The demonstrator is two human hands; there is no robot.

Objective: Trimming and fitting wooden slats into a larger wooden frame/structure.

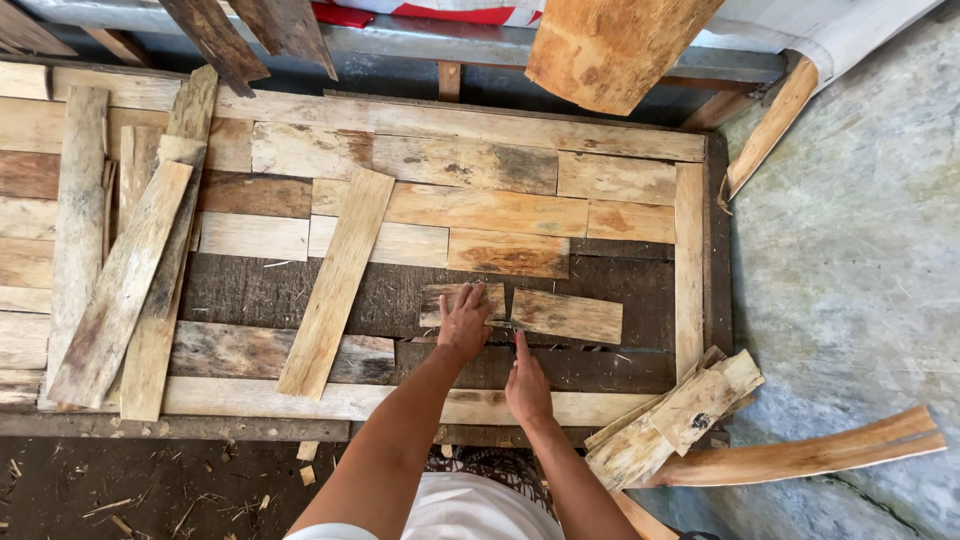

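Left hand [466,322] pressed flat, fingers spread, on small wood piece [460,303]; right hand [527,385] pointing forefinger at neighbouring short plank [567,316], grip empty.

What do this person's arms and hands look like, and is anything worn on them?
Both arms are bare down their visible length: no gloves, watch or rings show on the left hand or the right hand. A white garment shows at the bottom edge, with a dark patterned cloth just above it.
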